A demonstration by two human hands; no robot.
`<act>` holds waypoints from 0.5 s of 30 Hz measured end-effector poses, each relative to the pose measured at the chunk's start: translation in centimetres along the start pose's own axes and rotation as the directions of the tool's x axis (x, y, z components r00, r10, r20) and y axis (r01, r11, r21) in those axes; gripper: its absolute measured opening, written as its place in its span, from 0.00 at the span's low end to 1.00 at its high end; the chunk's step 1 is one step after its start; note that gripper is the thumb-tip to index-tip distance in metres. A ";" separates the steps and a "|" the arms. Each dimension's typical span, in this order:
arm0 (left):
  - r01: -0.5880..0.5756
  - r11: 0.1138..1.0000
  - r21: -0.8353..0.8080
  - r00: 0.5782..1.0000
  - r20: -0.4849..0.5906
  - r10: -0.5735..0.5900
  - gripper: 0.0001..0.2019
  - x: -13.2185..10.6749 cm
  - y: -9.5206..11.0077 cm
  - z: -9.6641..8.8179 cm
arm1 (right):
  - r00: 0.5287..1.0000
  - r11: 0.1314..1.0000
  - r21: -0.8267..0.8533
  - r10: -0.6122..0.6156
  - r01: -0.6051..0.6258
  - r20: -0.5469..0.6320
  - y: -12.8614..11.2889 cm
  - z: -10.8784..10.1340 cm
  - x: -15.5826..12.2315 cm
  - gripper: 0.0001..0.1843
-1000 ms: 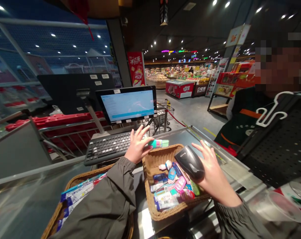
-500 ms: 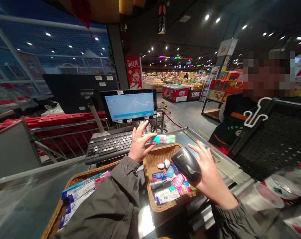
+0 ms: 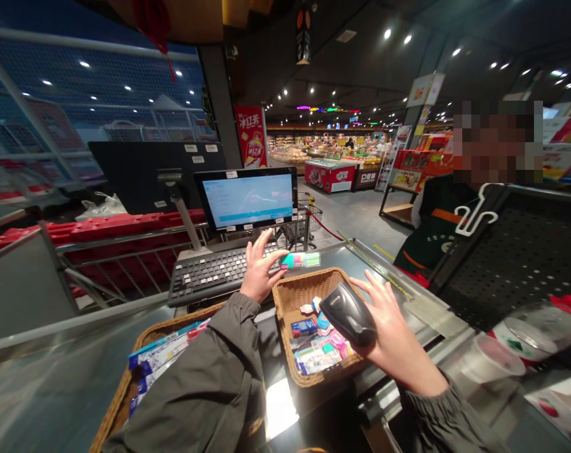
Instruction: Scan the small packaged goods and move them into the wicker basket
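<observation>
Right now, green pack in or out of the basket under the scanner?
Out: the left hand holds the green pack, which shows above the far rim of the basket.

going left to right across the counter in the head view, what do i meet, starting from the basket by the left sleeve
Left wicker basket → small teal-and-clear pack → black scanner → translucent cup → red-capped clear container.
</observation>
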State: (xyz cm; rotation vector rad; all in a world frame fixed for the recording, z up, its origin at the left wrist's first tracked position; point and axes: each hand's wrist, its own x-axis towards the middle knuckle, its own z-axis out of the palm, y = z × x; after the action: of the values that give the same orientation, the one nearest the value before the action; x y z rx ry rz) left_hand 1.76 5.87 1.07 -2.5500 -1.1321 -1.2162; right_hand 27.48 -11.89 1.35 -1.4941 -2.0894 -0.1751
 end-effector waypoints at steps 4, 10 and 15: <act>0.025 1.000 -0.005 0.999 -0.030 -0.025 0.15 -1.0 -0.8 -1.0 | 1.000 1.000 -0.003 0.002 -0.002 0.017 -0.8 0.8 0.4 0.26; 0.072 0.997 -0.020 0.995 -0.068 -0.073 0.14 -2.5 -2.2 -3.0 | 0.999 0.999 0.024 -0.040 0.040 0.021 -2.5 1.4 1.6 0.27; 0.107 0.994 0.000 0.991 -0.084 -0.107 0.15 -3.5 -3.3 -4.9 | 0.996 0.995 0.049 -0.089 0.089 -0.001 -4.5 1.6 2.8 0.25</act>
State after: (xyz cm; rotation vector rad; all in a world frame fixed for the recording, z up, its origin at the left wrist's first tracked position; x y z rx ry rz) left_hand -4.98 4.31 1.21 -2.4379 -1.2658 -1.3299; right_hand 22.19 -10.53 2.37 -1.3739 -2.1470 -0.1554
